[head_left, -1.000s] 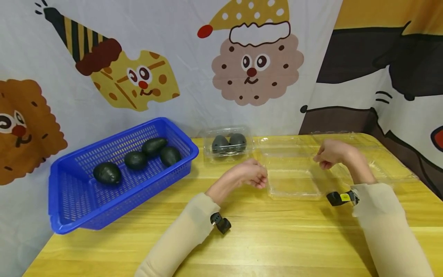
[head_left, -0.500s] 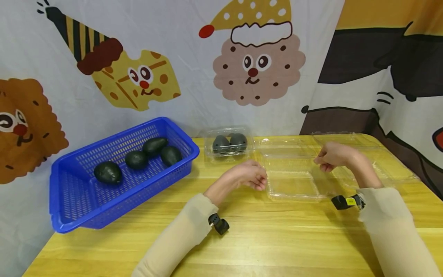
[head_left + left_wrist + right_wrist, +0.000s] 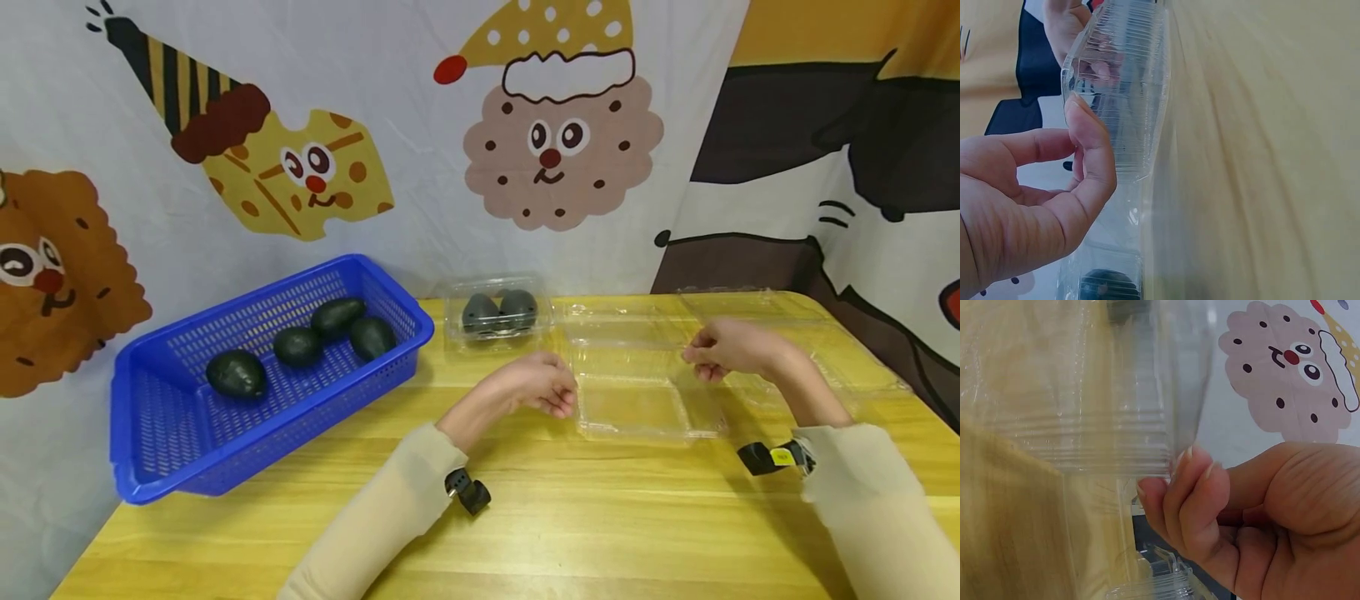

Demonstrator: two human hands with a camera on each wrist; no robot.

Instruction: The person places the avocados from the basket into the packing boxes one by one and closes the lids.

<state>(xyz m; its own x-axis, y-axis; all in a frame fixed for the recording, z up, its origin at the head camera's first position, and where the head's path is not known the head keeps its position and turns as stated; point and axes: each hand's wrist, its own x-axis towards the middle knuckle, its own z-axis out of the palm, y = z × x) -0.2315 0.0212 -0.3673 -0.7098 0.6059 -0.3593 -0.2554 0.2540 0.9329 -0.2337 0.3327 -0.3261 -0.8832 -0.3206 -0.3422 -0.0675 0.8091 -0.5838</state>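
An open clear plastic clamshell box stands on the table in the head view, its lid folded back toward the wall. My left hand pinches the box's left rim between thumb and fingers. In the left wrist view, the left hand is beside the ribbed box wall. At the right rim, my right hand pinches the edge with bent fingers. The right wrist view shows the right hand's fingertips against the clear ribbed side.
A blue plastic basket with several avocados stands at the left. Behind my left hand is a shut clear box holding two dark avocados. More clear packaging lies at the right, along a printed cloth.
The clear box has shifted slightly toward me and to the right at its front edge. My right hand has come a little nearer with it; the left hand has barely moved.
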